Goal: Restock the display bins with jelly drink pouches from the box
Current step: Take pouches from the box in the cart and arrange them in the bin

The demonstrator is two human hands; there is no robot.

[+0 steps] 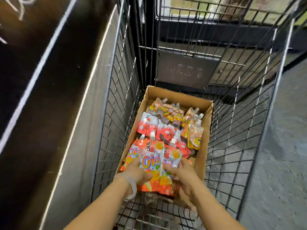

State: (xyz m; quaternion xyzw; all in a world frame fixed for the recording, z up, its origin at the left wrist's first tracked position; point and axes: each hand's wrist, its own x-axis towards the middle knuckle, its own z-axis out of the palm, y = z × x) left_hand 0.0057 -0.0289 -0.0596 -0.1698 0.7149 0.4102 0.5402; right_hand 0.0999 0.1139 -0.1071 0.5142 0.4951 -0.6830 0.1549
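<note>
Two hands work at the near end of a cardboard box [204, 130] that sits inside a wire cart [114, 97]. The left hand [137, 171] curls round the lower part of an orange pouch [152, 159] printed with big blue letters, thumb on its front. The right hand [180, 171] has its fingers closed over a neighbouring orange pouch [172, 157] just beside the first. This looks like the gathering step: a bunch is being collected in the box, and nothing has gone to a display bin yet. No bin shows in this view.

Next, by my judgement, comes a lift straight up and clear of the cart's high wire sides, with the slippery pouches pinched firmly so none slides out.

Farther in the box lie red pouches [149, 125] in the middle, then yellow-orange pouches [167, 108] at the far end and along the right wall. A dark panel [41, 80] runs along the left, close to the cart, and a grey floor [282, 146] lies on the right. A pale band [132, 185] circles the left wrist.
</note>
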